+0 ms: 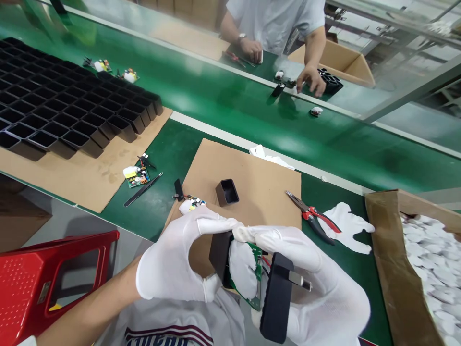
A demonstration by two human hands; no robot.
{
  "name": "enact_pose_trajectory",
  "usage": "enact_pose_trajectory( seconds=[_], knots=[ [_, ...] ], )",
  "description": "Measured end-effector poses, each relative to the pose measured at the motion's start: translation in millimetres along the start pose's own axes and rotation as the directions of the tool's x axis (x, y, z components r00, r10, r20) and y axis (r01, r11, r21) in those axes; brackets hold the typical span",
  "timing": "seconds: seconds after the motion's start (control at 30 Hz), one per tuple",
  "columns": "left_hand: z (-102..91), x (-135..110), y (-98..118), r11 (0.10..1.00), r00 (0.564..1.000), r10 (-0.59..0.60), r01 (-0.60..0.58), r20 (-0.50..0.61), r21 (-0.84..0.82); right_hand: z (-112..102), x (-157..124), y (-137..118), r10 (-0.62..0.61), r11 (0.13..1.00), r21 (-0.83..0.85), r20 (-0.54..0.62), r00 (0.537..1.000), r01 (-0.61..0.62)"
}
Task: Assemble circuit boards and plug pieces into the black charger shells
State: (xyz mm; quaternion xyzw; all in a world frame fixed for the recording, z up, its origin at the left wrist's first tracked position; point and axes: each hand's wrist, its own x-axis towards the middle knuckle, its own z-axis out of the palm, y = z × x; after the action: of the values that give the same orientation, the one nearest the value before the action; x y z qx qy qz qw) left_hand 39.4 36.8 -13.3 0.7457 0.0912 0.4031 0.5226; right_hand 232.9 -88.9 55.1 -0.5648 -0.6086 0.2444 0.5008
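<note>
Both my hands wear white gloves and meet in front of my chest. My left hand (183,254) grips a black plastic housing (218,257), thumb and fingers on its sides. My right hand (320,283) holds a green circuit board (256,288) with a white pad (243,269) on its face; one edge of the board sits inside the housing's mouth. A black plug cover (276,298) with metal prongs hangs from the board by red and black wires, against my right fingers. Beyond my hands, another black housing (227,192) lies on the cardboard sheet (266,192).
Red-handled pliers (317,218) and a white glove (347,226) lie right, beside a carton (399,269) of white pads. Tweezers (144,189) and circuit boards (138,175) lie left, near rows of black housings (72,110). A co-worker (277,29) sits across the green belt (223,103).
</note>
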Motion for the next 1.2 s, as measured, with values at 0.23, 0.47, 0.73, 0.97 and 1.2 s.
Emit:
enact_pose_trajectory(
  seconds=[0.23,0.47,0.73,0.97,1.2],
  knots=[
    [0.8,0,-1,1.0,1.0,0.002,-0.002,-0.019,-0.029,4,3,-1,0.016,0.999,0.036,0.016,1.0,-0.017],
    [1.1,-2,-1,0.999,0.999,0.01,-0.012,-0.036,-0.041,5,4,-3,-0.016,1.0,0.001,0.032,0.999,0.016],
    [-0.3,-1,-2,0.999,0.999,0.024,-0.026,-0.033,-0.042,5,6,-2,-0.028,0.997,-0.071,0.047,0.999,0.032],
    [-3.8,-1,0,1.0,1.0,0.002,-0.002,-0.017,-0.018,9,7,1,-0.028,0.992,-0.119,0.074,0.997,0.036],
    [-2.6,-5,-4,0.999,1.0,-0.013,0.012,-0.017,-0.035,18,11,7,0.004,0.993,-0.121,0.058,0.998,0.003]
  ],
)
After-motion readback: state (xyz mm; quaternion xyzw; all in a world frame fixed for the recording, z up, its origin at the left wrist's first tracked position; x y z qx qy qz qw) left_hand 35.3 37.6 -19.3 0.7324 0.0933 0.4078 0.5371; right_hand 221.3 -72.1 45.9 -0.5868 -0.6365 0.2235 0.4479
